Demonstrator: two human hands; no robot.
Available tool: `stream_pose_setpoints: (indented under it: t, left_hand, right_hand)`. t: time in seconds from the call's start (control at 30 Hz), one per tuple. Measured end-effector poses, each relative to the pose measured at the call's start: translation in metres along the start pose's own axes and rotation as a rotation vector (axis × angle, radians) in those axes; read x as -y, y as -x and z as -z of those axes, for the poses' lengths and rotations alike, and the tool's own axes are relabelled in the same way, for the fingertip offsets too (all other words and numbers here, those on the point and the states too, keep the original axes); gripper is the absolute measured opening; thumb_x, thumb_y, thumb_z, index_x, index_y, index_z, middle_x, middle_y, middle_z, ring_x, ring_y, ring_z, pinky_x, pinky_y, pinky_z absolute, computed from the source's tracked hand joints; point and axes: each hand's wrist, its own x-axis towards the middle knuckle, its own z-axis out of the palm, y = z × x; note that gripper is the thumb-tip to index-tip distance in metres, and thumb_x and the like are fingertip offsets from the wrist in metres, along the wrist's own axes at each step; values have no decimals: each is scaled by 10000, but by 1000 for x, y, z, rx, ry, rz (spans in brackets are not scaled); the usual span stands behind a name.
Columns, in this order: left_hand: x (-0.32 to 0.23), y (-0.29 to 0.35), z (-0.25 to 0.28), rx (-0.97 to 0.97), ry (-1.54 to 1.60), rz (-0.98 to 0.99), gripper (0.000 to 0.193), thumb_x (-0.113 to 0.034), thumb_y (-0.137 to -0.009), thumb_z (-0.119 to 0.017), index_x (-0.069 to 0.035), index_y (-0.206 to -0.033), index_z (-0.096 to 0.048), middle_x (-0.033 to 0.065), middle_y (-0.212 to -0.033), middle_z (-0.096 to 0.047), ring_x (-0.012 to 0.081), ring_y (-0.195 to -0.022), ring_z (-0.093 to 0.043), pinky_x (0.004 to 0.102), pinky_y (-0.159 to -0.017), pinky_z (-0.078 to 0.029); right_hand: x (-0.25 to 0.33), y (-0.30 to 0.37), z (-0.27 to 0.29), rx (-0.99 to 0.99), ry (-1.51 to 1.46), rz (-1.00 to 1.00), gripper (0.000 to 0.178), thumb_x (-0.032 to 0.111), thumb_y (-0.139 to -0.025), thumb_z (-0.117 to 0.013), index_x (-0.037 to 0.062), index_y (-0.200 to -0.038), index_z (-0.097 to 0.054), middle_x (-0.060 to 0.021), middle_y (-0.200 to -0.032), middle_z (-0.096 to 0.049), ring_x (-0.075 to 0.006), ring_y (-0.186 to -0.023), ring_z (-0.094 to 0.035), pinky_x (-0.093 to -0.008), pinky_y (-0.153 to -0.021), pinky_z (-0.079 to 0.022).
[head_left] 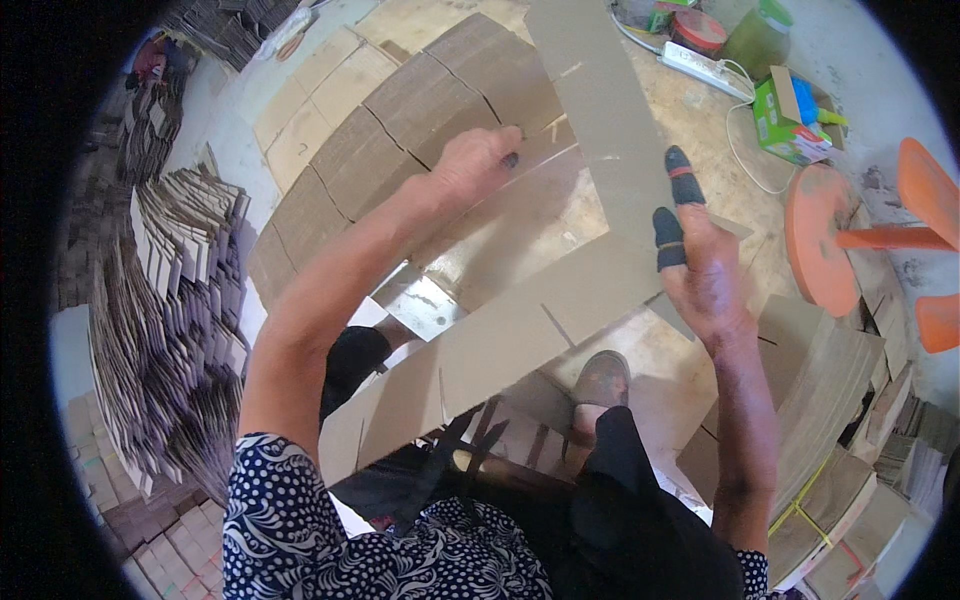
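Observation:
My right hand (708, 275) grips slotted cardboard strips, with dark covers on two stretched fingers. One strip (610, 110) runs up and away from it. Another strip (490, 345), with short slits along it, slants down to the left across my lap. My left hand (470, 165) is closed beside a long row of stacked slotted cardboard (400, 120). A dark cover shows on one of its fingers. Whatever its fingertips hold, if anything, is hidden.
Piled cardboard pieces (185, 320) stand at the left. More stacked cardboard (820, 380) is at the right, near an orange plastic stool (825, 240). A white power strip (705, 70), a green box (790, 120) and a jar (758, 40) sit at the far right. My shoe (603, 378) is below.

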Motion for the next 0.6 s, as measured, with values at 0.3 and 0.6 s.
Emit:
stream_pose_setpoints:
  t: [0.3,0.6]
  left_hand:
    - [-75,0,-14,95,-87,-61,180,-9,-720,-540,-33,-898,-521,222,-730,-593,399,-753,-604,480,-641,-470]
    - [-105,4,-15,81,-46,-148,190,-67,-728,-576,-19,-900,-511,196,-724,-616,371,-761,-627,456,-647,-491]
  right_hand:
    - [-8,14,1,-133,55,94,654,-36,-695,-573,56,-1321,-408,-197,-709,-581,-362,-615,-583,-437,-548,-456]
    - [-23,26,-4,-133,120,80,692,-34,-701,-562,74,-1360,-379,-178,-753,-599,-356,-640,-601,-448,-551,-472]
